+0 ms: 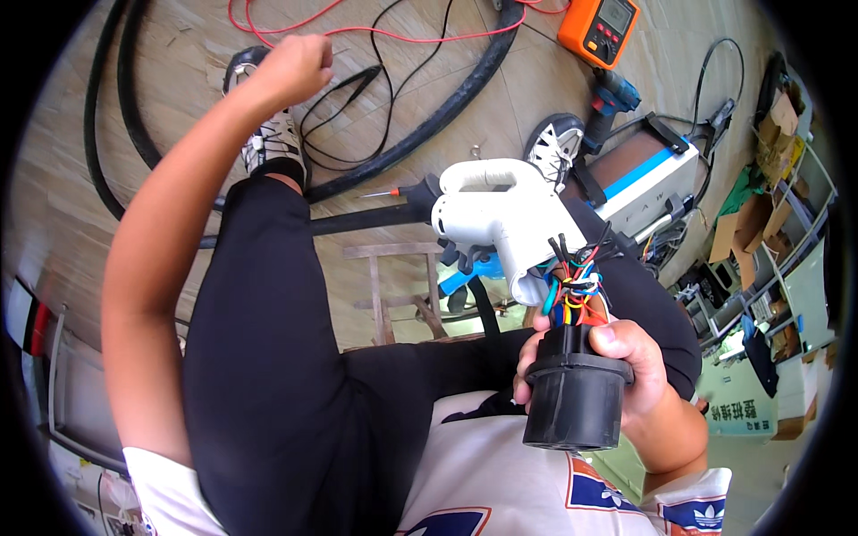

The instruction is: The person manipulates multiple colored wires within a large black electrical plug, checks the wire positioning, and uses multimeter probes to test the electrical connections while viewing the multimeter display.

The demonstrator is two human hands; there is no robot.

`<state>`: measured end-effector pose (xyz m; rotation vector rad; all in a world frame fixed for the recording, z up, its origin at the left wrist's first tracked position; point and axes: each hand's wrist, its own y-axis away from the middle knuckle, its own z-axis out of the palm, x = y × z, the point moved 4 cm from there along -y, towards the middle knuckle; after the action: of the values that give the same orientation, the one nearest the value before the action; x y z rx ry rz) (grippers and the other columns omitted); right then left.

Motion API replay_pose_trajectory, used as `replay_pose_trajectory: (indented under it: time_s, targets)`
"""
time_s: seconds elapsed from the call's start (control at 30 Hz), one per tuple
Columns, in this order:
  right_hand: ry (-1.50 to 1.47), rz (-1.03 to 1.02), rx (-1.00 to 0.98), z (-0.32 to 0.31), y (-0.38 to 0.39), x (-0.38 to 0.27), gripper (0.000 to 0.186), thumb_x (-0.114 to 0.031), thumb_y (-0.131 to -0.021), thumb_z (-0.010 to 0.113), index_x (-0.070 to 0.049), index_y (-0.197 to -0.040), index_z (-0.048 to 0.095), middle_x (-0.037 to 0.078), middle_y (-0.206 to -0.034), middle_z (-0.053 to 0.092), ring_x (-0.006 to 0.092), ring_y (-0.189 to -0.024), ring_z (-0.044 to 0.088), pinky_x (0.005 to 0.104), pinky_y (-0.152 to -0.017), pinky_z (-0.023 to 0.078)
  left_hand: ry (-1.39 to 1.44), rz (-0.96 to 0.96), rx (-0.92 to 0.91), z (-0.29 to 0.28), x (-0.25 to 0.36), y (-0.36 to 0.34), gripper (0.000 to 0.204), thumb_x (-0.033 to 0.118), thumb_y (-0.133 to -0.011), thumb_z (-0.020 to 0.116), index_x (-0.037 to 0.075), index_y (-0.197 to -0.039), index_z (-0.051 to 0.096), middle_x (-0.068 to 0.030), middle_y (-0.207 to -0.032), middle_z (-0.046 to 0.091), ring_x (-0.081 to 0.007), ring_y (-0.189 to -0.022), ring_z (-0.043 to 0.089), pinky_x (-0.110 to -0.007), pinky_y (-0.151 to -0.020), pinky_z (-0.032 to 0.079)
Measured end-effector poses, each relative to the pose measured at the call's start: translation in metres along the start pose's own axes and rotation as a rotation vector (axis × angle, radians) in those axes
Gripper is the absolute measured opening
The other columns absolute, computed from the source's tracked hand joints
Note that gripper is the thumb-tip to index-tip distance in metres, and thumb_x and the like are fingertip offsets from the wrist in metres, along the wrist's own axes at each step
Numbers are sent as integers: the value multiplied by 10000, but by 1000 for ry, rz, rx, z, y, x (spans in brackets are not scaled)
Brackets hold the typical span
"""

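In my right hand (639,357) is a black cylindrical plug connector (576,402), thumb on one side and fingers round the other. A bunch of coloured wires (576,286) rises from its upper end; several have dark tips. Just beyond the wires lies a white pistol-shaped plug housing (527,210) with a looped handle, over or beside my right leg. Raised at the upper left, well apart from these, is my left hand (299,70). Its fingers are curled closed, and what they hold, if anything, is hidden.
Thick black cable (447,107) and red leads (393,37) cross the tiled floor. An orange meter (601,29), a blue cordless drill (612,96) and a white case with a blue stripe (661,183) stand right. A screwdriver (382,193) lies near the housing; cardboard boxes (746,228) are far right.
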<state>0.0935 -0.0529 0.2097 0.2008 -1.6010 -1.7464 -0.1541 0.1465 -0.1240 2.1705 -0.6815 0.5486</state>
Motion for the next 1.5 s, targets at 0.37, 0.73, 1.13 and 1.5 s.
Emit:
replay_pose_trajectory:
  time_s: [0.37, 0.73, 1.13, 1.5]
  targets:
    - [4, -21, -13, -3, -3, 6, 427, -279, -895, 648, -4, -1201, 534, 238, -1090, 664, 377, -984, 698, 464, -856, 575, -350, 37, 205, 30, -11, -13, 168, 118, -883, 624, -11, -984, 587, -207, -953, 685, -399, -876, 697, -468, -773, 578]
    - [146, -28, 25, 4, -6, -1, 460, -364, -897, 590, -23, -1205, 558, 272, -1105, 640, 425, -1001, 670, 504, -832, 565, -513, 131, 165, 45, -13, -17, 150, 87, -945, 460, -7, -946, 576, -209, -926, 680, -369, -839, 712, -441, -717, 603]
    - [29, -86, -16, 12, -18, -8, 457, -380, -921, 557, -25, -1206, 604, 251, -1104, 663, 438, -1008, 680, 510, -822, 576, 1049, 14, -406, -67, 157, 56, 289, 33, -854, 604, -67, -1124, 627, -54, -857, 663, -110, -686, 631, -248, -650, 524]
    - [290, -58, 92, 10, -28, -38, 482, -381, -901, 601, 23, -1162, 589, 246, -1040, 688, 396, -942, 707, 488, -847, 576, 1125, 113, -656, -57, 201, 72, 120, 126, -961, 609, 7, -977, 611, -20, -857, 639, -100, -730, 620, -262, -669, 507]
